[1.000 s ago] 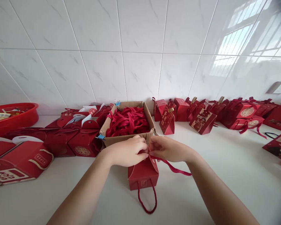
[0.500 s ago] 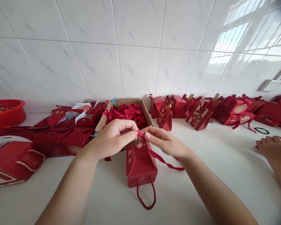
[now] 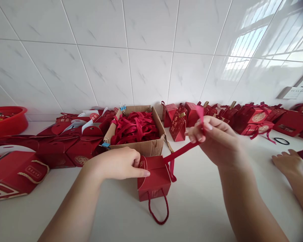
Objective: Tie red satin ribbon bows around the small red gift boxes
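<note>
And here's the right hand (image 3: 218,139), up in the air, thumb and fingers pinched on a red ribbon (image 3: 183,151)! The ribbon slants straight down from those fingers to the right side of the red gift box (image 3: 154,185), where a loop hangs. Over at the left hand (image 3: 121,164), the thumb lies on the box's sloping top; its other fingers curl by the left edge, partly hidden, so I can't tell whether they grip or merely press.

The box sits on the tabletop (image 3: 197,208), just right of the left fingers and below and left of the right ones, its cord handle (image 3: 164,220) drooping towards the person. Just beyond the left fingers, a cardboard carton (image 3: 151,148) brims with loose ribbons (image 3: 138,127).

Farther left of those fingers, folded red boxes (image 3: 58,153) crowd together. Past the right fingers stand small red boxes (image 3: 178,129), and well to the right, a co-worker's hand (image 3: 289,161) rests near a black ring (image 3: 282,140).
</note>
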`<state>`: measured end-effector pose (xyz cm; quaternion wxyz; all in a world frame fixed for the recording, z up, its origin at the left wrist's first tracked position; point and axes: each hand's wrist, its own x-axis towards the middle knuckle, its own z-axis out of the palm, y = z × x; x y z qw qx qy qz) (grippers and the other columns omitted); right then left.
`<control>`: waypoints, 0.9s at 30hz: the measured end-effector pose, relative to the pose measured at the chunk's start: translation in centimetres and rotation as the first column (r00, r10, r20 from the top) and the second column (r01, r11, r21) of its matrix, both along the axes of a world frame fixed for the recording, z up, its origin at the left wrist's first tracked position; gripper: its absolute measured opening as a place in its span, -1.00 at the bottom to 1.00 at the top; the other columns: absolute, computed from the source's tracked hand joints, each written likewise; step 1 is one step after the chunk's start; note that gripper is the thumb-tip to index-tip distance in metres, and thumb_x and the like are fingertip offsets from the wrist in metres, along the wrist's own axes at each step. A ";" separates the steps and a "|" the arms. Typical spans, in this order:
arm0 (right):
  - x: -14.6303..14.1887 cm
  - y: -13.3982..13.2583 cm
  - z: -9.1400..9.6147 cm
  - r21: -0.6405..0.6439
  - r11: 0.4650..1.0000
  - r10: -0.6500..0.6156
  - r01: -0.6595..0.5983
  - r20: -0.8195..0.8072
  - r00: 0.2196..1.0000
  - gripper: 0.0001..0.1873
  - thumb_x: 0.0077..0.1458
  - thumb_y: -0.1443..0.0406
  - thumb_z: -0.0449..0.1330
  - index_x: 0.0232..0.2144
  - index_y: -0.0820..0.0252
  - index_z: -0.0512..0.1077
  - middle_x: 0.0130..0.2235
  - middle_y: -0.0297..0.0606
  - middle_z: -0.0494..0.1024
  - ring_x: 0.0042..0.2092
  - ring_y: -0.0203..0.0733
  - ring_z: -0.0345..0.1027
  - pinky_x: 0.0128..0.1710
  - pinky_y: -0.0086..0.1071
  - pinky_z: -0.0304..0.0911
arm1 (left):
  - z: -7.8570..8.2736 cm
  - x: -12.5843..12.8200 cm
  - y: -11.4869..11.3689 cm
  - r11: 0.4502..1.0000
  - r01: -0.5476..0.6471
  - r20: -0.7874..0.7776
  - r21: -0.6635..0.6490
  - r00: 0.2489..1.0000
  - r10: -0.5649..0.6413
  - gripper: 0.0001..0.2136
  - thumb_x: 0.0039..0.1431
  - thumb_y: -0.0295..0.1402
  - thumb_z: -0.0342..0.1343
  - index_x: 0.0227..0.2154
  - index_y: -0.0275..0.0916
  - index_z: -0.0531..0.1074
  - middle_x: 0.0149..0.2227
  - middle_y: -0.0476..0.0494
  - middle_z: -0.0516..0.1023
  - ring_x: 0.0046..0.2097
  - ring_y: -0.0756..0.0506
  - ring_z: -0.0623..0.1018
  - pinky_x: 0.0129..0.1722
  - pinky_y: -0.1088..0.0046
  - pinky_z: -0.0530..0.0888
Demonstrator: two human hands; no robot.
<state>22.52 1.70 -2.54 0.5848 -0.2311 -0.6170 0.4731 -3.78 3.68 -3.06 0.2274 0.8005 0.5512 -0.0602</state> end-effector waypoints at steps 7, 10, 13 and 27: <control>-1.3 -0.1 -0.4 -0.075 0.996 -0.031 0.037 0.071 0.997 -0.79 0.11 0.16 0.15 -0.50 0.09 0.32 -0.58 -0.39 0.31 -0.50 -0.27 0.21 -0.38 -0.31 0.18 | 0.9 0.1 -0.3 0.996 0.078 0.025 -0.043 0.997 -0.077 -0.71 0.03 -0.08 0.03 -0.60 -0.18 0.32 -0.56 0.00 0.36 -0.59 0.00 0.24 -0.63 0.47 0.05; -3.7 0.4 -1.6 -0.160 0.986 0.017 0.038 0.331 0.944 -0.77 0.12 0.15 0.14 -0.48 0.16 0.35 -0.46 -0.33 0.40 -0.42 -0.28 0.25 -0.39 -0.35 0.16 | 1.2 -0.1 -0.4 0.988 0.099 0.058 -0.119 0.994 -0.093 -0.73 0.06 -0.17 0.02 -0.64 -0.20 0.32 -0.61 0.00 0.37 -0.60 0.00 0.27 -0.62 0.49 0.10; -5.4 0.8 -2.7 -0.138 0.986 -0.003 0.097 0.564 0.826 -0.78 0.10 0.20 0.12 -0.51 0.19 0.35 -0.32 -0.28 0.43 -0.31 -0.24 0.29 -0.36 -0.36 0.19 | 1.3 -0.2 -0.3 0.954 0.095 0.116 -0.285 0.991 -0.065 -0.74 0.11 -0.23 -0.02 -0.58 -0.22 0.42 -0.54 -0.05 0.51 -0.48 -0.05 0.47 -0.49 0.50 0.32; -6.4 1.1 -4.1 -0.182 0.976 0.032 0.120 0.666 0.746 -0.83 -0.01 0.31 0.09 -0.59 0.20 0.37 -0.03 -0.21 0.40 -0.03 -0.09 0.33 -0.13 -0.28 0.25 | 1.2 -1.5 1.1 0.933 0.200 0.146 -0.301 0.976 -0.162 -0.68 0.22 -0.22 -0.09 -0.37 -0.20 0.56 -0.41 -0.11 0.62 -0.31 -0.07 0.51 -0.28 0.49 0.40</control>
